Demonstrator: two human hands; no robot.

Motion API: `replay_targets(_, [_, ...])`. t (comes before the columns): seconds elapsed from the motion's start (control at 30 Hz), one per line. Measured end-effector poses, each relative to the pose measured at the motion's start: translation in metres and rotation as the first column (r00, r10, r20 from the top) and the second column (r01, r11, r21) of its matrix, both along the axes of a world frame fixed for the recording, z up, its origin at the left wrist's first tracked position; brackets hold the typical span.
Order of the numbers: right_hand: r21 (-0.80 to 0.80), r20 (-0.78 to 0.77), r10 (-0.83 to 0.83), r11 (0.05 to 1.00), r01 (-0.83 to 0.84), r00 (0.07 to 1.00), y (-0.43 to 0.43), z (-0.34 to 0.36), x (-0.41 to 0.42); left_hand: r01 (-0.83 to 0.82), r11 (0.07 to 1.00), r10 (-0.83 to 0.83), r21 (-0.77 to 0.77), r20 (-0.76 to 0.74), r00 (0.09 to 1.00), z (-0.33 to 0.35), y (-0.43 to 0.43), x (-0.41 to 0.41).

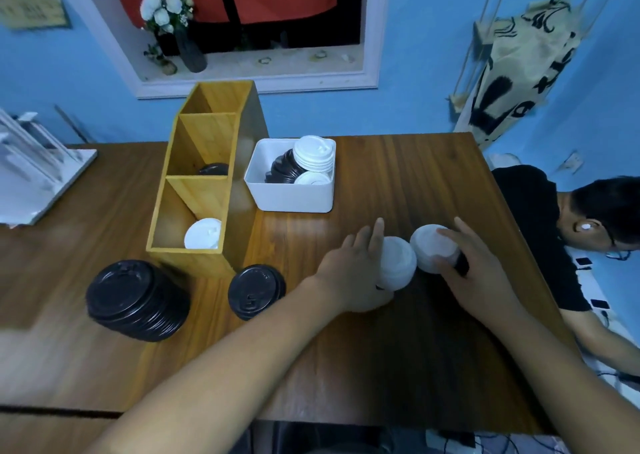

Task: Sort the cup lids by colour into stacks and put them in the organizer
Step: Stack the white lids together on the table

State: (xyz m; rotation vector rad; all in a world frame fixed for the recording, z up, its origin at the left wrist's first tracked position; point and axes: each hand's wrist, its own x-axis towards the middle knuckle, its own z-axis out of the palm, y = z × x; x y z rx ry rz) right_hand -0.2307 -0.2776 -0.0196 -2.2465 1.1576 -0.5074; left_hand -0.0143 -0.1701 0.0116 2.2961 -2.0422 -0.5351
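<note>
While each hand's grip clasps 1 white lid stack, left (pixel 356 263) upright (pixel 398 263), right (pixel 474 266) tilted leftward (pixel 431 245).

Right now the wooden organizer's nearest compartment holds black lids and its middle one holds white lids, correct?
Reversed. In the head view, the wooden three-compartment organizer holds white plastic lids in its nearest compartment and black plastic lids in the middle one.
</note>
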Motion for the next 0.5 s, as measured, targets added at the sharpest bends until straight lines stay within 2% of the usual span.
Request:
replay_targets(0.07, [0.002,0.025,-0.049,0.999,0.049,0.998,0.000,0.007,0.005,-0.038,0.999,0.039,-0.024,0.012,0.999,0.015,0.001,0.020])
replay_targets(0.13, [-0.054,0.047,-0.073,0.996,0.076,0.996,0.003,0.013,0.011,-0.129,0.978,0.128,-0.162,-0.013,0.992,0.035,-0.002,0.051])
replay_targets(0.2, [-0.110,0.076,-0.054,0.992,0.062,0.996,0.006,0.018,0.021,-0.251,0.887,0.212,-0.387,-0.142,0.967,0.056,-0.006,0.088])
replay_targets(0.27, [-0.145,0.099,-0.005,0.989,0.020,0.995,0.009,0.024,0.035,-0.373,0.772,0.301,-0.515,-0.222,0.928,0.069,-0.014,0.123])
replay_targets(0.3, [-0.163,0.108,0.022,0.987,-0.004,0.994,0.010,0.027,0.043,-0.397,0.757,0.336,-0.519,-0.211,0.918,0.071,-0.021,0.137])
replay_targets(0.4, [-0.227,0.117,0.082,0.972,-0.054,0.990,0.012,0.037,0.067,-0.382,0.833,0.364,-0.402,-0.123,0.923,0.070,-0.047,0.160])
replay_targets(0.5, [-0.295,0.120,0.132,0.951,-0.092,0.984,0.010,0.042,0.088,-0.371,0.882,0.351,-0.291,-0.120,0.929,0.058,-0.068,0.169])
